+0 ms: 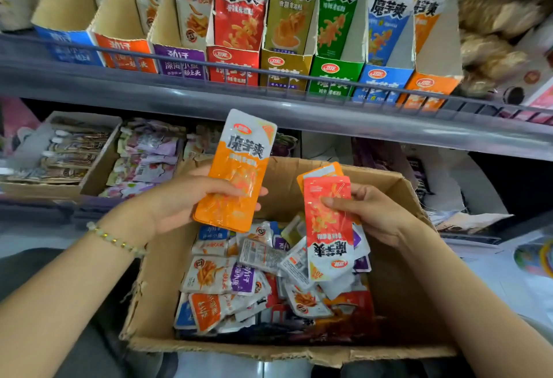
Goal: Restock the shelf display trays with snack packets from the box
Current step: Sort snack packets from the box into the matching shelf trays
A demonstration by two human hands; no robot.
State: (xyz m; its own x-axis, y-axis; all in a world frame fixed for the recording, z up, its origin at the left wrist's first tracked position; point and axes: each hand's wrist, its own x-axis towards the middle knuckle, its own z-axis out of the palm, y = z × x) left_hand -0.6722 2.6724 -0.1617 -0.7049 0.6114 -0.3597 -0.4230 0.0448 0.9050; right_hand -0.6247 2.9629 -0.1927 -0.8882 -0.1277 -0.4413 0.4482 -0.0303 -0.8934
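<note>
Hovering over the box (398,276), packets are held in both hands.
An orange packet (239,174) is gripped by the left hand (179,201), long axis near vertical, logo end up; a red packet (327,228) is pinched by the right hand (377,213), upside down, logo end toward the loose packets (227,279) below. Above, display trays (233,66) are lined along a grey wire-fronted shelf (209,99).

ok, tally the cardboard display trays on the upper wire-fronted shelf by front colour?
Blue cardboard display trays: 2
Orange trays: 2
Purple tray: 1
Red tray: 1
Olive-gold tray: 1
Green tray: 1
Total: 8 trays in view
</note>
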